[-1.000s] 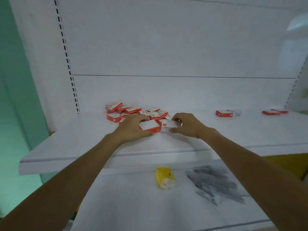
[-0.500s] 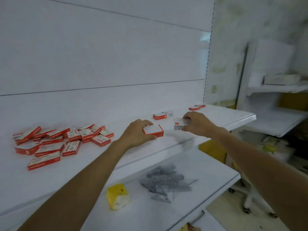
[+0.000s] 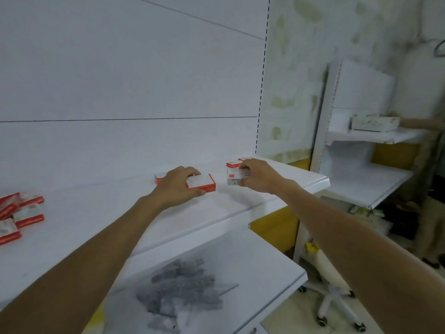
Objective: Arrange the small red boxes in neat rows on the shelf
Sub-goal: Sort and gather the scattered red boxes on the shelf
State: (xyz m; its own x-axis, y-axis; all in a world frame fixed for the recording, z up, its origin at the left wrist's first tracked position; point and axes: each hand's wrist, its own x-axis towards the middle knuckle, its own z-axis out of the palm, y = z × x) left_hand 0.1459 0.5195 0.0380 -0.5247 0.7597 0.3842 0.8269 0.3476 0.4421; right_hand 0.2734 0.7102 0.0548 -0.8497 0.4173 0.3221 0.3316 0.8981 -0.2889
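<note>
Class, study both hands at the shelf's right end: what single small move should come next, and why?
Probably the right hand sets the white-faced box it pinches down square beside the red box just behind it; the left hand grips a red-edged box level on the shelf.

Shelf: in front of you, white and smooth, apparently painted metal, with a faint sheen on the front lip.
Back panel: at your 12 o'clock, the same smooth white, matt.
Red-edged box: thin card with a matt white top and slightly glossy red sides. Your left hand grips it.
Pale box: card with a matt whitish printed face. Your right hand pinches it.
Loose boxes: at your 9 o'clock, red card with a light gloss, blurred.
Grey packets: at 6 o'clock, what looks like crinkled plastic film.
Wall: at 1 o'clock, rough, blotchy and matt.
Basket: at 2 o'clock, white perforated plastic.
</note>
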